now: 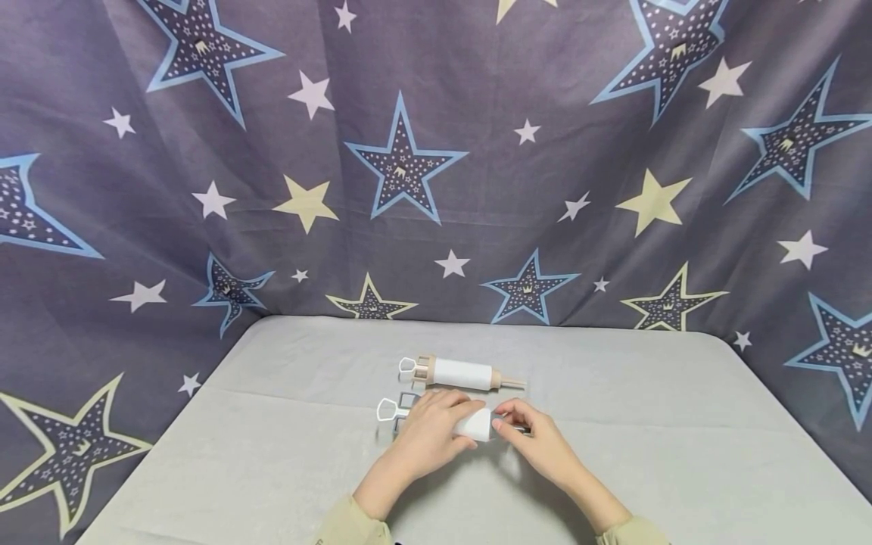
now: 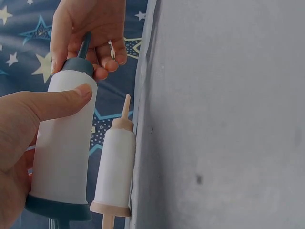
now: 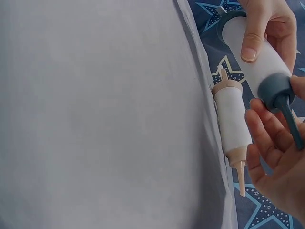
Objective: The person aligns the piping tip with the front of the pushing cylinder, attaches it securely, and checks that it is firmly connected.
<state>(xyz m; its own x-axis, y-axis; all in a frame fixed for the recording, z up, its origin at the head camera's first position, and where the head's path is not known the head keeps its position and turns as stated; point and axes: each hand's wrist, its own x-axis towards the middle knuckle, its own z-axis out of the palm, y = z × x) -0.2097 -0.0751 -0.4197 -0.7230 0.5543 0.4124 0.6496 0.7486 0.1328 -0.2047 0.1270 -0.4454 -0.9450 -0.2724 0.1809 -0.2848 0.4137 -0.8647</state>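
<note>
A large syringe (image 1: 475, 426) with a white barrel, dark blue-grey end pieces and a white loop handle lies across in front of me. My left hand (image 1: 432, 425) grips its barrel, thumb over the top in the left wrist view. At the other end, my right hand (image 1: 534, 433) pinches the dark nozzle cap (image 3: 275, 89) between thumb and index finger. The thin dark nozzle (image 3: 291, 124) points past the right palm, whose other fingers are loosely bent. Just behind lies a second syringe (image 1: 463, 374), white with beige ends, which neither hand holds.
The syringes are over a table covered with a pale grey cloth (image 1: 272, 446). Behind and on both sides hangs a dark curtain (image 1: 477, 189) printed with stars, meeting the table's far edge.
</note>
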